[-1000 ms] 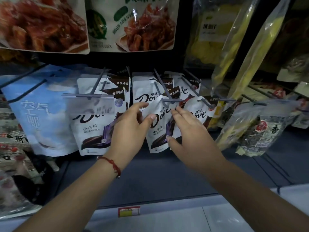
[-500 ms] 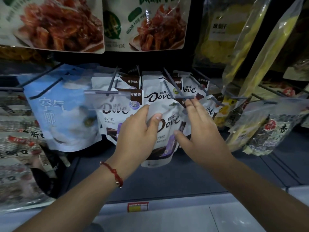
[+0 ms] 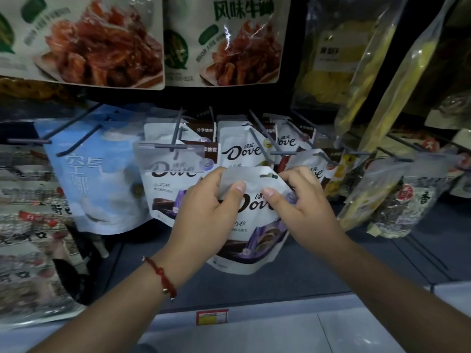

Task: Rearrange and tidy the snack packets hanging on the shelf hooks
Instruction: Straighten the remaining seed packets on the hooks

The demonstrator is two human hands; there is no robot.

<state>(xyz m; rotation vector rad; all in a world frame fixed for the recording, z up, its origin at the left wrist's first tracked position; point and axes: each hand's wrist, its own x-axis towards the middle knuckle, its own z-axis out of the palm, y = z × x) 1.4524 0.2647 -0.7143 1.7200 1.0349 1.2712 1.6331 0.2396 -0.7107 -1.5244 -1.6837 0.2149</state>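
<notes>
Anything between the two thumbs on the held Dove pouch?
Head view: only the pouch's own front. The left hand and right hand grip the Dove pouch; bare white packaging separates the thumbs.

Shop: hook-hung snack packets [image 3: 244,151], shelf price tag [image 3: 212,317].

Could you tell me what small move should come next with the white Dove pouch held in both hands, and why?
Probably lift the white Dove chocolate pouch so its hang slot meets the tip of the grey metal hook just above. The left hand and right hand pinch its top corners, and the slot looks free of any hook.
</notes>
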